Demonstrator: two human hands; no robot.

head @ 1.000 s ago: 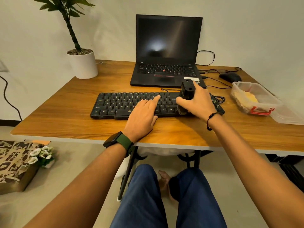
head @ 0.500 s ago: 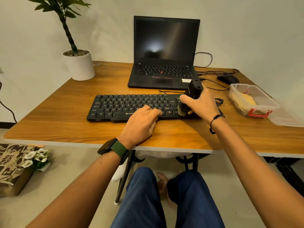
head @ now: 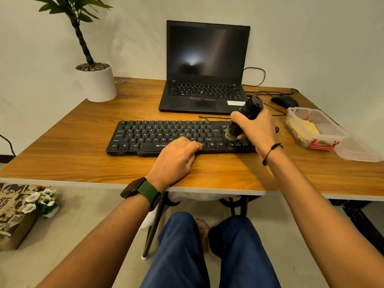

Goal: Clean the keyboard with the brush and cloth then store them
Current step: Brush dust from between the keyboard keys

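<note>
Both arms reach forward. Left hand point(head: 176, 161) lies palm-down, fingers loosely curled, watch on that wrist. Right hand point(head: 256, 129) is raised a bit higher, fingers wrapped tight around what it's gripping, black cord bracelet on the wrist.

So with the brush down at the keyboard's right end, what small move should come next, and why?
Probably a short sweep leftward along the key rows. The right hand grips the brush with its bristles on the right-hand keys of the keyboard, the left hand rests on its front edge steadying it, and the rows to the left lie uncovered.
</note>
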